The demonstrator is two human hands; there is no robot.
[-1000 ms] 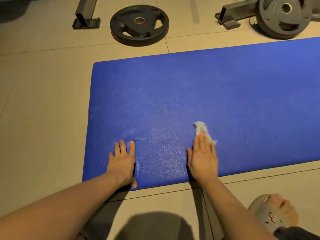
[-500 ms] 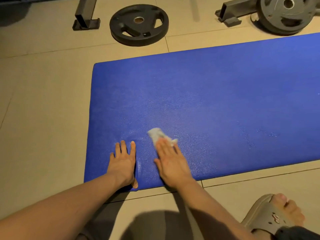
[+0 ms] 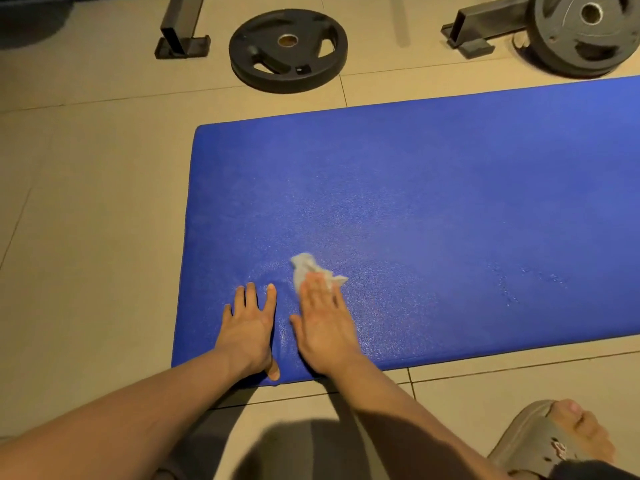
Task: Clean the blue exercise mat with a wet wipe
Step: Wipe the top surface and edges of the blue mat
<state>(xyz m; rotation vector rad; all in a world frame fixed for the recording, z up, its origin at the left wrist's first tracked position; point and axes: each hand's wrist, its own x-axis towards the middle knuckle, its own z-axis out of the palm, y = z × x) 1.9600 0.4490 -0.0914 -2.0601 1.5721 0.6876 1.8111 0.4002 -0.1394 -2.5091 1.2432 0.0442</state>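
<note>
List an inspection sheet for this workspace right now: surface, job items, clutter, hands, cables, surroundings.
Surface: blue exercise mat flat on tiled floor, wet sheen near the hands.
Job's things: wet wipe crumpled on the mat, partly under the right hand.
Clutter: weight plate and second plate on the floor beyond the mat.
Grippers: left hand flat on the mat; right hand flat, pressing the wipe.
Cables: nothing seen.
Surroundings: metal frame foot beyond the mat; sandalled foot lower right.
</note>
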